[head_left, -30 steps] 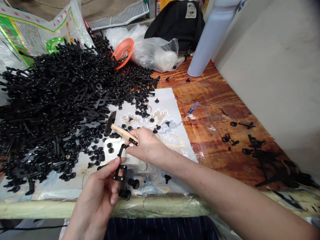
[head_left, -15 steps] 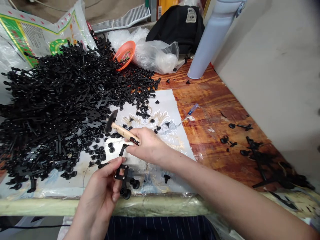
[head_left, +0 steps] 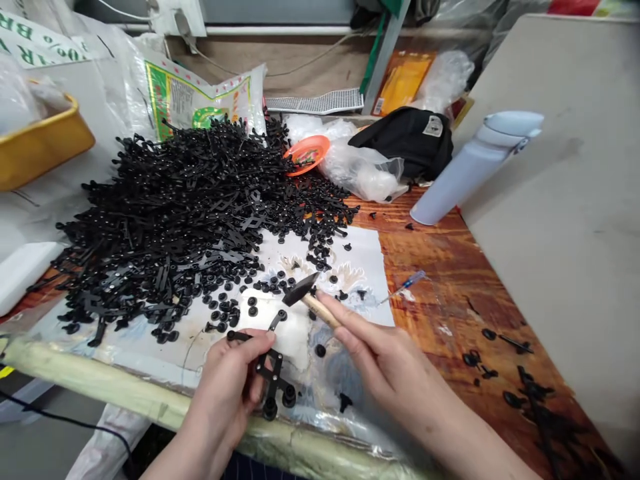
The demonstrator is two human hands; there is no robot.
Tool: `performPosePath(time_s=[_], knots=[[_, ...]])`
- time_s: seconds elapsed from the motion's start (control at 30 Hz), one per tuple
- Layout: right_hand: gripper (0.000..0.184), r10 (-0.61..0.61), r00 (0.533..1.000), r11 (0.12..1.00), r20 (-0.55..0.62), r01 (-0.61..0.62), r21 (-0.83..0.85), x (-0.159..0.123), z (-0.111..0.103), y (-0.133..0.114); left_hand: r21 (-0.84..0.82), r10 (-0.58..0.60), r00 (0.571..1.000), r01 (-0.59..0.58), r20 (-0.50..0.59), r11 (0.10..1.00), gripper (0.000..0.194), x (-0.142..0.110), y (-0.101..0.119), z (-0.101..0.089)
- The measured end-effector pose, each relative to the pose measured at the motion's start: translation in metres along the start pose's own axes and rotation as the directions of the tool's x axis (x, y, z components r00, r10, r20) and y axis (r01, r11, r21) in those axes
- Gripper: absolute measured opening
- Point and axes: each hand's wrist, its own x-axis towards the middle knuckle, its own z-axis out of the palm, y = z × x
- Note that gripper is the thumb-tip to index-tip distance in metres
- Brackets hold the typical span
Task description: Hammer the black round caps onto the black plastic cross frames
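Hands (head_left: 225, 393) (head_left: 385, 360), orange dish (head_left: 321, 143) of black parts (head_left: 305, 159)

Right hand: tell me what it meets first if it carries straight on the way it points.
The right hand grips a wooden-handled hammer, so the hammer's dark head leads. Beyond that, the first things in line look to be the loose black studs on the white printed sheet, though the head's height above them is unclear.
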Motion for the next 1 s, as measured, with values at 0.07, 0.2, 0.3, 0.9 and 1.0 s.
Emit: performPosePath(time_s=[0.07, 0.2, 0.3, 0.9, 1.0], knots=[[0.048, -0.06, 0.996, 0.997, -0.073, 0.063, 0.043, 0.0, -0.002, -0.003, 0.015, 0.007, 1.0, -0.007, -0.004, 1.0, 0.021, 0.0, 0.0, 0.0], [0.05, -0.027, 0.999, 0.999, 0.047, 0.029, -0.041, 0.0, 0.003, -0.007, 0.045, 0.045, 0.999, -0.044, 0.0, 0.998, 0.018, 0.0, 0.0, -0.001], [0.049, 0.044, 0.993, 0.996, 0.105, -0.035, -0.085, -0.001, 0.006, -0.007, 0.073, 0.063, 0.998, -0.064, 0.012, 0.995, 0.019, 0.001, 0.0, -0.001], [0.046, 0.101, 0.988, 0.993, 0.113, -0.094, -0.064, 0.001, 0.014, 0.0, 0.128, 0.057, 0.997, -0.062, 0.043, 0.99, 0.019, 0.008, 0.004, -0.005], [0.041, 0.159, 0.98, 0.957, 0.121, -0.183, 0.224, 0.01, 0.008, 0.001, 0.117, 0.041, 0.998, -0.046, 0.04, 0.992, 0.021, 0.008, 0.004, -0.007]])
